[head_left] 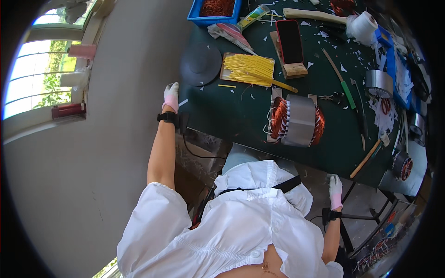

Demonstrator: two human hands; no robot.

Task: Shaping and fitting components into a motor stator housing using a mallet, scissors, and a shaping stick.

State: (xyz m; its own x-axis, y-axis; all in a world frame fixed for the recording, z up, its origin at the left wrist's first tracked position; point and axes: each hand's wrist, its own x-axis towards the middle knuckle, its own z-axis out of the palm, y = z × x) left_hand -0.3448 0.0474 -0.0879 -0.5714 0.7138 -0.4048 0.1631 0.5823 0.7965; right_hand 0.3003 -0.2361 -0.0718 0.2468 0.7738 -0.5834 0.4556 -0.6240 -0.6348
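Observation:
My left hand (171, 96), in a white and pink glove, is at the left edge of the green-topped table (208, 111), beside the wall. Its fingers look curled; whatever they may hold is hidden. My right hand (335, 191), gloved the same way, is low by the table's front edge, fingers bent, with nothing I can make out in them. In front of me, a grey stator core with copper windings (299, 121) lies on its side on a wooden support. A tray of yellow strips (248, 69) and a dark round disc (200, 65) are nearest to my left hand.
A phone (289, 41) leans on a wooden stand. Farther back are a blue bin (214, 20), a wooden-handled mallet (315, 15) and a white thread spool (362, 28). A green-handled knife (346, 92), scissors and smaller stators (379, 83) are at right. A metal-framed stool (366, 217) stands below.

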